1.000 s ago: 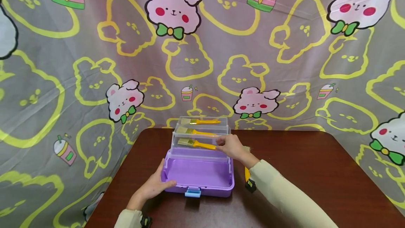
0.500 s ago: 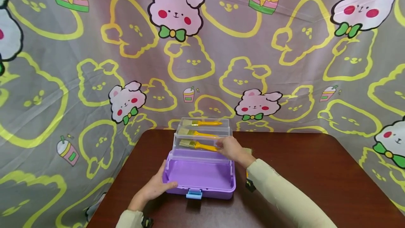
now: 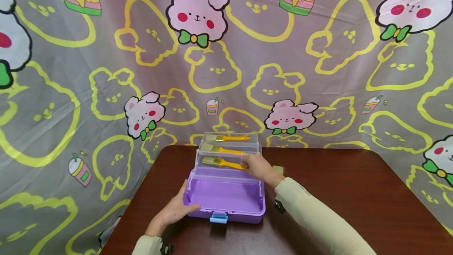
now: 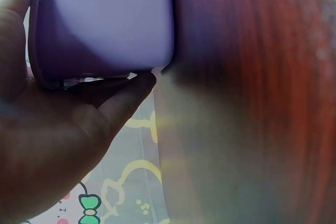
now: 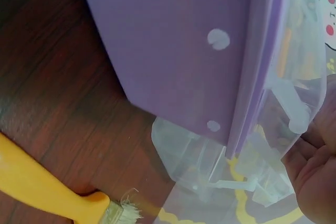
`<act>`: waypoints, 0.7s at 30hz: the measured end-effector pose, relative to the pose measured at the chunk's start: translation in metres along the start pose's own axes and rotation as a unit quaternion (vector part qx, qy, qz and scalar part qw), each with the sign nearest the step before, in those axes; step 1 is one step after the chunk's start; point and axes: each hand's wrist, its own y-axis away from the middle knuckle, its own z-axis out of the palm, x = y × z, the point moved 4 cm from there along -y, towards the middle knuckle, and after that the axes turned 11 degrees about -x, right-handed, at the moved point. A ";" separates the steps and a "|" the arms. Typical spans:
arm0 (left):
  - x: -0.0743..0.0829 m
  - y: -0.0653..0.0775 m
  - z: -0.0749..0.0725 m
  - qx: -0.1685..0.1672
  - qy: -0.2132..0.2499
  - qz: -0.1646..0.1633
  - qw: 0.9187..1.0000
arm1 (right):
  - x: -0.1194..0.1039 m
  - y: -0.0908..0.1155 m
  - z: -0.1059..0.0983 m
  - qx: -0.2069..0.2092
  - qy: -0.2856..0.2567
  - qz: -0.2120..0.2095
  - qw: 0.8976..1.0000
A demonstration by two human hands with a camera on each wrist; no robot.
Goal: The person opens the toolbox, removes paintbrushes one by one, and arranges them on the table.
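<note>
The two hands are apart, one at each side of the open purple box (image 3: 244, 218), which stands on the brown worktop (image 3: 329, 180), near the middle. The left hand (image 3: 175, 207) grips the front left corner of this box: the thumb lies over the front rim and the other fingers go along the left wall. The right hand (image 3: 260, 168) is higher, at the right end of the front tray, and it pinches the end of the handle of the lowest brush (image 3: 226, 163). This brush is in the front tray, with the pale bristles to the left.

Behind it, the see-through trays (image 3: 254, 136) rise like steps. The middle brush (image 3: 226, 151) and the upper brush (image 3: 235, 138) lie in the other two, also with yellow handles to the right.

One more brush (image 5: 47, 182) lies on the worktop to the right of the box; in the head view the right arm hides most of it. On the front wall of the box there is a light blue latch (image 3: 219, 218). Behind the worktop hangs a grey cloth (image 3: 244, 54) with rabbits and yellow outlines.
</note>
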 end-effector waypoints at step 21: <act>-0.003 0.000 0.000 0.006 -0.005 -0.001 1.000 | -0.012 -0.011 -0.003 0.016 -0.187 0.061 0.980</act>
